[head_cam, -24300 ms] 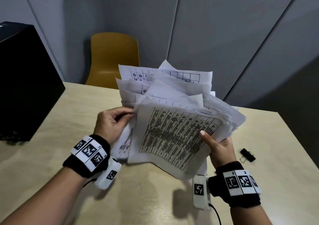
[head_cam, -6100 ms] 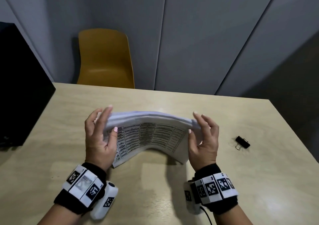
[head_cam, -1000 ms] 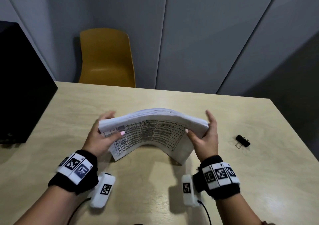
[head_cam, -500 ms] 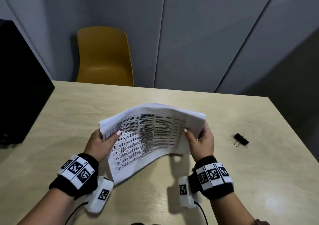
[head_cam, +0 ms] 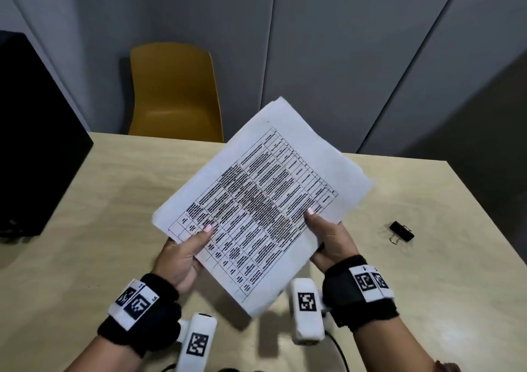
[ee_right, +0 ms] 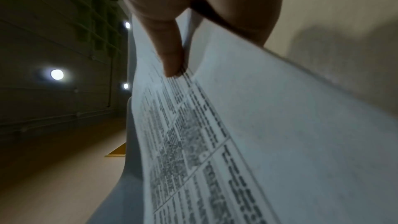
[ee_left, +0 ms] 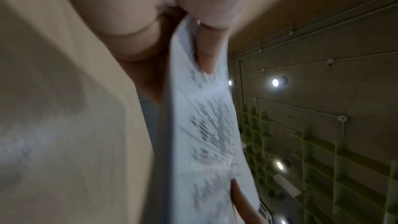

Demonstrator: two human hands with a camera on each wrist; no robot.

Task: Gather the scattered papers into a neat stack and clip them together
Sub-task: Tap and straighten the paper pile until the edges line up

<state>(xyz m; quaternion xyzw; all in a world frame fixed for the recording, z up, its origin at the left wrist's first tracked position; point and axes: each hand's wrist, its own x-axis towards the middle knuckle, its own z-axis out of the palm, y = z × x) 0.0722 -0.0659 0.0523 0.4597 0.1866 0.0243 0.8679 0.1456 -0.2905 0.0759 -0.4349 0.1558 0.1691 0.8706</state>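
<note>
A squared-up stack of white papers (head_cam: 265,200) with a printed table on top is held up above the table, tilted toward me and turned diagonally. My left hand (head_cam: 185,252) pinches its lower left edge, thumb on the top sheet. My right hand (head_cam: 328,237) pinches the lower right edge the same way. The left wrist view shows the stack (ee_left: 206,125) edge-on under my thumb; the right wrist view shows the printed sheet (ee_right: 237,134) beneath my thumb. A black binder clip (head_cam: 401,231) lies on the table to the right of my right hand, untouched.
The light wooden table (head_cam: 114,200) spreads below the papers. A black box (head_cam: 34,137) stands at its left edge. A yellow chair (head_cam: 174,92) sits behind the table against grey wall panels.
The stack, bowed and lying low between my hands a second ago, has been lifted, flattened and rotated so its top page faces me diagonally. The clip has not moved.
</note>
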